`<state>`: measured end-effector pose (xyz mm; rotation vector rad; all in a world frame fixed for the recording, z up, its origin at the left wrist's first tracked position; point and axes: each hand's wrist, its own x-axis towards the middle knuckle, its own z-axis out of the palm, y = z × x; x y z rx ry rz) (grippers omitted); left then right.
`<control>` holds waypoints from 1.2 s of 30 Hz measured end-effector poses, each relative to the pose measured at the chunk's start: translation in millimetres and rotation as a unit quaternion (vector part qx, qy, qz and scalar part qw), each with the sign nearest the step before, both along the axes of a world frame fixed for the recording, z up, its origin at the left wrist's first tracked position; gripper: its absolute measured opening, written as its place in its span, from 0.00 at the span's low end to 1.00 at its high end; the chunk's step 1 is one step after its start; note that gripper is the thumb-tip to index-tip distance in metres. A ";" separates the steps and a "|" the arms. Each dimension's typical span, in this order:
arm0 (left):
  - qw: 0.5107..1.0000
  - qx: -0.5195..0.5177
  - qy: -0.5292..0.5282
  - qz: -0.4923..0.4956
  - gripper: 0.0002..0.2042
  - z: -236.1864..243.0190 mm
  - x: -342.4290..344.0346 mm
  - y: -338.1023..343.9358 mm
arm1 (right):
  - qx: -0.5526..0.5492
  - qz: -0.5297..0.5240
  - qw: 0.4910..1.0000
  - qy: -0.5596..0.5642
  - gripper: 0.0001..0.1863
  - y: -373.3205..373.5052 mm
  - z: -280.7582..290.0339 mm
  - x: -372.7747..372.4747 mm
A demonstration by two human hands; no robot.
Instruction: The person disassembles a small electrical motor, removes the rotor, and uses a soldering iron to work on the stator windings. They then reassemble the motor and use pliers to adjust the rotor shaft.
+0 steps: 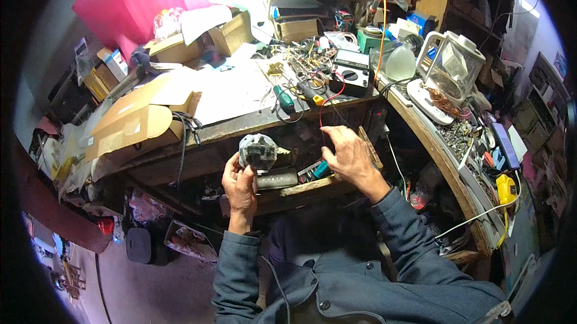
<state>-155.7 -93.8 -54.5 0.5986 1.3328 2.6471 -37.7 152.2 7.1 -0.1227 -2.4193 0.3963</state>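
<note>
Held item: one round grey-and-black part [258, 152]. Grips: two, both bare hands; the left grip [240, 190] is closed on the part, thumb and fingers at its lower edge; the right grip [351, 159] has its thumb and forefinger a little apart at one red lead [322, 111], and whether it pinches the lead cannot be told. Taken from the view's centre: one black-and-white meter [350, 75] at 1 to 2 o'clock on the counter [448, 175]; one green-handled tool [284, 100] at 12; one yellow-and-black handle [311, 93] just beside it, toward 1; one orange cable [383, 36] at 1; one translucent rounded vessel [401, 63] and one clear jug with a white handle [455, 69], both at 2; one yellow object [506, 189] at 3 to 4; one flattened brown carton [129, 123] at 9 to 10; one pink sheet [132, 9] at 10 to 11. Loose small parts and wires at 12 are too many to count. Position of the part: at 1 o'clock from the left grip, touching it; at 9 o'clock from the right grip, apart from it, raised in front of the counter's near edge.
</note>
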 end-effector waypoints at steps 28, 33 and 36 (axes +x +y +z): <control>0.996 -0.054 0.049 0.044 0.28 25.2 62.8 -37.9 | -0.283 0.226 0.932 -0.001 0.38 -91.2 19.7 -10.4; 0.999 0.017 -0.040 -0.024 0.27 33.8 74.2 -29.3 | -0.328 0.254 0.910 0.023 0.37 -84.8 13.8 4.3; 0.991 0.003 -0.062 -0.115 0.35 46.9 74.5 -35.9 | -0.358 0.272 0.893 0.008 0.37 -84.4 21.7 10.6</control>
